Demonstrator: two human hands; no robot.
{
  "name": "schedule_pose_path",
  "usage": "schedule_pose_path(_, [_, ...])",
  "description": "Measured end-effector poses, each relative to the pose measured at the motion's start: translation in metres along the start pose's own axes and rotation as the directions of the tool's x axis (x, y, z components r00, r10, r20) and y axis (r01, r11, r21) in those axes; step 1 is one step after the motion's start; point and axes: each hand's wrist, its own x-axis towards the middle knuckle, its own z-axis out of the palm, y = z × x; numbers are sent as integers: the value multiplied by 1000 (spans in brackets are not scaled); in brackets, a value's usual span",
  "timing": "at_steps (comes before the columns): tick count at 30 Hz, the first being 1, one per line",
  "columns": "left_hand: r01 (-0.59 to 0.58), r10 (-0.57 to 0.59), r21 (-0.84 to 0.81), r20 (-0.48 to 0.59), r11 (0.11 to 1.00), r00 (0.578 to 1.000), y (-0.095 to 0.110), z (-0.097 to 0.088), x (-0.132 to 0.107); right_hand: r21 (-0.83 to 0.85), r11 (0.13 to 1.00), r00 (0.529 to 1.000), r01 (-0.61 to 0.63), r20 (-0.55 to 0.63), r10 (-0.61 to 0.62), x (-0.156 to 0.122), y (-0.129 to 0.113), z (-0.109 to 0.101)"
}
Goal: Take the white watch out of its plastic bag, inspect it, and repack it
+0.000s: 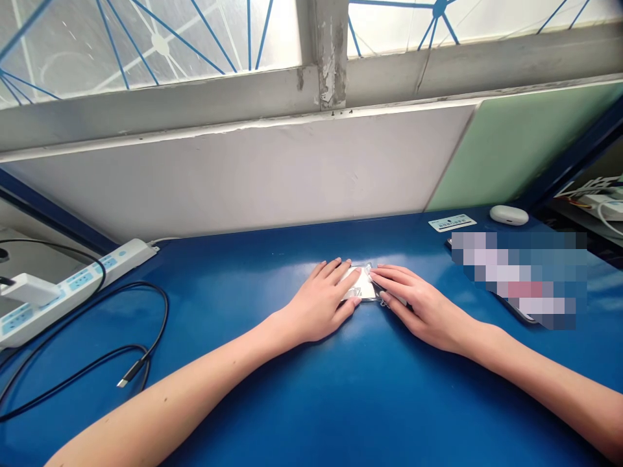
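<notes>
A small clear plastic packet [364, 290] with something white inside lies flat on the blue table [311, 389], near the middle. My left hand [324, 301] rests on its left part, fingers stretched out flat and pressing down. My right hand [418, 305] lies on its right edge, fingers extended and close together, fingertips meeting those of the left hand over the packet. Most of the packet is hidden under the fingers.
A white power strip [73, 282] with a plugged adapter sits at the left edge. A black USB cable [131, 370] loops beside it. A white oval case [509, 215] and a white label [451, 222] lie far right, near a blurred-out flat object [520, 279].
</notes>
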Motion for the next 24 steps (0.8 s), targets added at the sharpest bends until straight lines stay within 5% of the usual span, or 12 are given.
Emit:
schedule_pose_path(14, [-4, 4, 3, -15, 1000, 1000, -1, 1, -1, 74, 994, 997, -80, 28, 78, 0, 3, -2])
schedule_pose_path(24, [1, -1, 11, -5, 1000, 1000, -1, 1, 1, -156, 982, 991, 111, 90, -97, 1, -8, -5])
